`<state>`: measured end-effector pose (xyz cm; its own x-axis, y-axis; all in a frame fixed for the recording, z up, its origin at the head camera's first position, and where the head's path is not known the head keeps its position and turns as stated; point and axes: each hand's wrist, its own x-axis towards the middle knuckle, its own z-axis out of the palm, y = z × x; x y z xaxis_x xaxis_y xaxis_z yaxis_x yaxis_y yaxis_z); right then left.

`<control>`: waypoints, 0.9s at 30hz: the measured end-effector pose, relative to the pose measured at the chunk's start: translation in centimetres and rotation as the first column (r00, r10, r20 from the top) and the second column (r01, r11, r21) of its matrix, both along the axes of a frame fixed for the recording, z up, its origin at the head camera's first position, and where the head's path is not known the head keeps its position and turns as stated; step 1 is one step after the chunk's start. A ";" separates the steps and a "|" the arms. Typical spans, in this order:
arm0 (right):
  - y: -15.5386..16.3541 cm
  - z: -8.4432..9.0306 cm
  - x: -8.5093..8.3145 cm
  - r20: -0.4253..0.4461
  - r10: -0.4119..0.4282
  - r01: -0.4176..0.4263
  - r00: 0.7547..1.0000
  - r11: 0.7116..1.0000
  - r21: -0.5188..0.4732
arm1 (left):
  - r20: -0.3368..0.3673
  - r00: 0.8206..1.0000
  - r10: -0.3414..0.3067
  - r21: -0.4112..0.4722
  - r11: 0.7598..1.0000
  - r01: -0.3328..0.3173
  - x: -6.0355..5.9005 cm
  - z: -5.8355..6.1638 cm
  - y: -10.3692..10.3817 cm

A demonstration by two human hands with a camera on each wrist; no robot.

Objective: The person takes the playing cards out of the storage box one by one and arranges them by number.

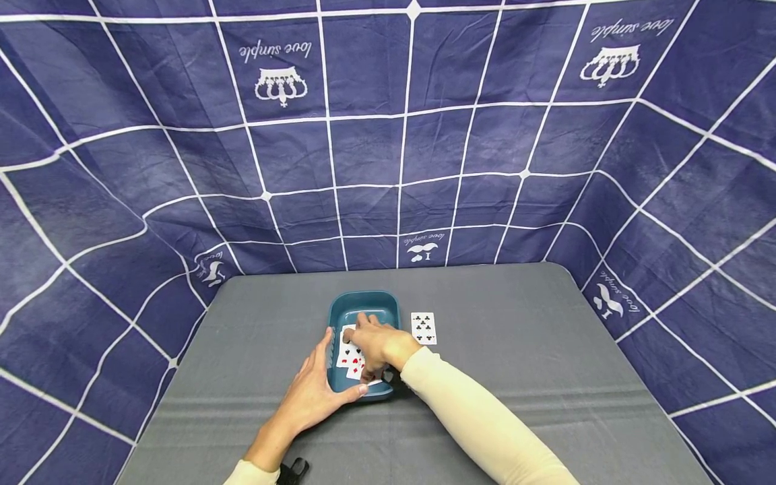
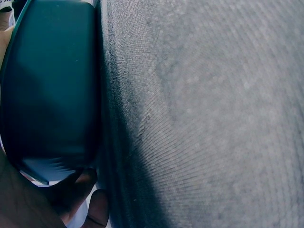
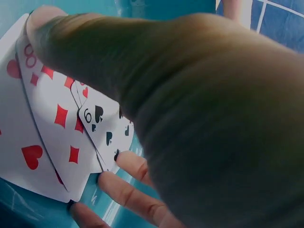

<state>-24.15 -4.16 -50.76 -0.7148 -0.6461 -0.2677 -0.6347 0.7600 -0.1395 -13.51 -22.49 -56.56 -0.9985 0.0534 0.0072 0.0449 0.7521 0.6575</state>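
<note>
A teal plastic tray (image 1: 365, 295) with raised walls stands on the table, and several face-up playing cards (image 1: 347, 353) overlap inside it. My left hand (image 1: 312, 391) holds the tray at its near left corner, thumb on the front rim and fingers along the left side. Reaching in from the right, my right hand (image 1: 378, 342) spans the cards. In the right wrist view its thumb lies on the eight of diamonds (image 3: 61, 114), with fingertips at the cards' opposite edges. A six of spades (image 3: 102, 126) and a heart card (image 3: 19, 128) show there too.
A single face-up clubs card (image 1: 424, 329) lies on the grey table cover (image 1: 497, 316), just right of the tray. A blue cloth with white grid lines (image 1: 370, 148) hangs behind the table and along both sides.
</note>
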 end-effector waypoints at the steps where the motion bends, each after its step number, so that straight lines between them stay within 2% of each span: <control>1: 0.0 0.0 0.0 -0.001 -0.001 0.001 1.000 1.000 0.000 | -0.002 1.000 0.001 0.001 1.000 -0.001 0.0 0.0 0.0; 12: 0.3 -0.3 -0.5 0.001 -0.011 0.011 1.000 0.998 -0.070 | -0.001 1.000 -0.004 0.009 1.000 0.004 -0.1 0.2 -0.1; 18: 0.4 -0.4 -0.6 0.011 0.007 -0.006 1.000 0.996 -0.089 | 0.005 1.000 -0.001 0.018 1.000 0.001 -0.1 0.0 -0.1; 27: 0.2 -0.6 -1.4 -0.004 -0.016 0.015 1.000 0.994 -0.109 | 0.008 1.000 -0.006 0.020 1.000 0.006 0.0 -0.2 0.1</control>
